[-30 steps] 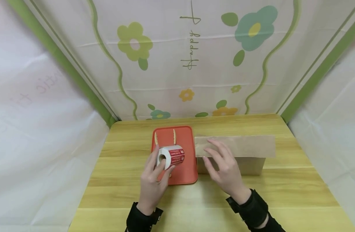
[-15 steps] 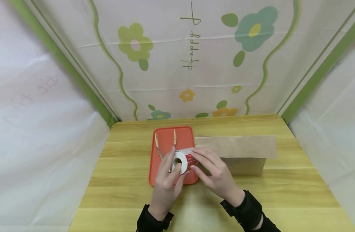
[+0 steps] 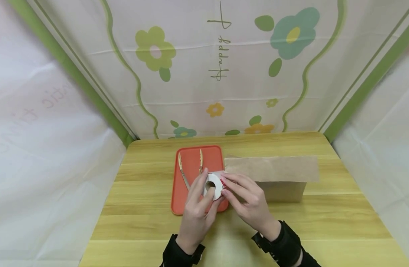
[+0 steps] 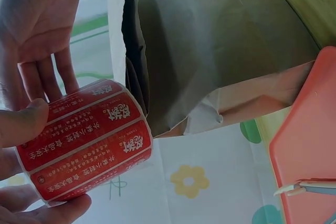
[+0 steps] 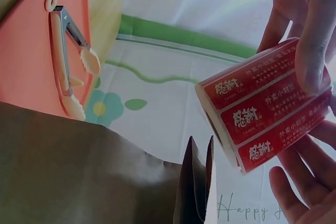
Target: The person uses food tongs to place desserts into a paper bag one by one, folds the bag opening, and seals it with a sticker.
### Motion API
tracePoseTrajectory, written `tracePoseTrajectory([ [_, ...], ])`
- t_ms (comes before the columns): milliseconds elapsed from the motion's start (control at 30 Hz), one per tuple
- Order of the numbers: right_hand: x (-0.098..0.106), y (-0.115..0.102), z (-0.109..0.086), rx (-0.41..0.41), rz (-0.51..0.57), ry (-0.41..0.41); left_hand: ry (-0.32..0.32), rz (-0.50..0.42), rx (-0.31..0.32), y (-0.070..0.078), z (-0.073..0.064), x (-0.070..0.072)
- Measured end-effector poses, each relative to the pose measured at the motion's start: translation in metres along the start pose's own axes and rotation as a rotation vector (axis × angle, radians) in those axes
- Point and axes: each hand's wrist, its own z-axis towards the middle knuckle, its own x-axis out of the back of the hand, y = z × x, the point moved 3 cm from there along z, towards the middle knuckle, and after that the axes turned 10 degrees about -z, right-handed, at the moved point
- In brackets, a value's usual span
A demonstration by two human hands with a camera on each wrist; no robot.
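Note:
My left hand (image 3: 196,215) holds a roll of red stickers (image 3: 218,190), one finger in its hollow core. The roll is tilted over the right side of the tray, its white end toward me. From the other side my right hand (image 3: 252,202) grips the printed surface between thumb and fingertips. Red labels with white lettering cover the roll (image 4: 89,140) in the left wrist view, where a thumb lies across it. The same roll (image 5: 257,111) shows between both hands in the right wrist view.
A red tray (image 3: 212,157) lies on the wooden table (image 3: 134,207), bearing a pair of tongs (image 5: 59,51) with cream tips, spread apart. Right of the tray is a brown paper bag (image 3: 281,191) with its upper part (image 3: 284,168) facing up. A flowered cloth (image 3: 191,89) hangs behind.
The left hand has carried the sticker roll rightward over the tray and turned it. The right hand has come left from the bag and taken hold of the roll's side.

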Motion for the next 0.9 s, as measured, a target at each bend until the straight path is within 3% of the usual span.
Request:
tracePoseTrajectory([
  [200,0.000,0.001,-0.003,0.006,-0.008,0.024,-0.022,0.008,0.021,0.000,-0.001,-0.003],
  [500,-0.003,0.002,-0.010,0.035,-0.148,0.035,-0.039,0.001,0.038,0.000,-0.004,-0.005],
  [900,0.007,0.010,-0.008,-0.067,-0.162,0.136,-0.070,-0.007,0.065,0.003,-0.004,-0.004],
])
